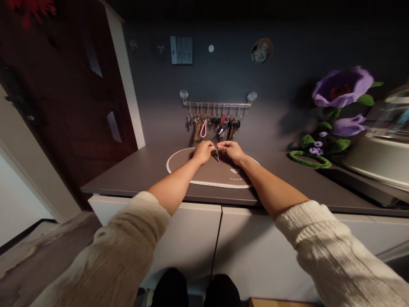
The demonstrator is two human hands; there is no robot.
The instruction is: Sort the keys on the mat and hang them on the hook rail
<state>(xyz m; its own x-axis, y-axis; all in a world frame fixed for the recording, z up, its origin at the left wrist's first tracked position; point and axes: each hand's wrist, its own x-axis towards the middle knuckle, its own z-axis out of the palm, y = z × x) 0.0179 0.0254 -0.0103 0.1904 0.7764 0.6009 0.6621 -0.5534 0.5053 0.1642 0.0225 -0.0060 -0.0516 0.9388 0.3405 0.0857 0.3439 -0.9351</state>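
My left hand point(202, 152) and my right hand point(232, 150) meet above an oval brown mat point(211, 174) on the dark countertop. Both hands are closed in a pinch on a small metal key point(217, 153) that hangs between their fingertips. Just behind them, on the wall, a hook rail point(216, 104) carries several keys and key fobs point(213, 124), one with a pink strap. Cream knitted sleeves cover both my forearms up to mid-arm.
A dark wooden door point(64, 106) stands at the left. Purple artificial flowers point(341, 89) with a green looped stem sit at the right, beside a metal appliance point(380, 157). White cabinet fronts point(223, 247) lie below the counter edge.
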